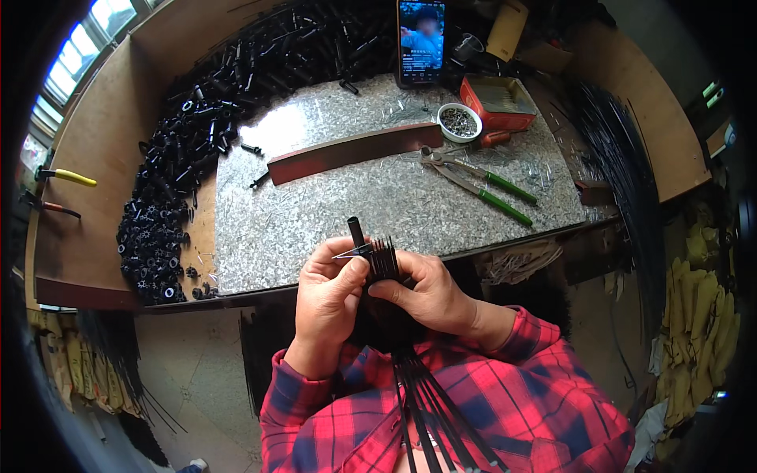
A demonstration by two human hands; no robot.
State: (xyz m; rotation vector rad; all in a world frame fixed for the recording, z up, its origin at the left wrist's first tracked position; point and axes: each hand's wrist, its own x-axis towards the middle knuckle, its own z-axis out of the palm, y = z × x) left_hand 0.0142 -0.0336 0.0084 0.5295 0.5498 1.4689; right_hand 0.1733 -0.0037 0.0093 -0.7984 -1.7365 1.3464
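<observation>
My left hand (329,285) is closed, thumb and fingers pinching a short black tube (356,229) that stands up above the grip. A thin pale wire (344,255) sticks out to the left beside the tube. Close against it, my right hand (430,290) is closed around a bundle of thin black ribs (384,254), like umbrella ribs, whose tips fan upward next to the tube. Long black strips (430,406) run down from below my hands across my lap. Where the tube and ribs meet is partly hidden by my fingers.
On the speckled board (315,209) lie a dark red bar (355,151), green-handled pincers (481,185), a white cup of small metal parts (460,124) and a red box (498,102). Black tubes (236,79) heap behind. A phone (420,43) stands upright. Long black rods (607,150) lie right.
</observation>
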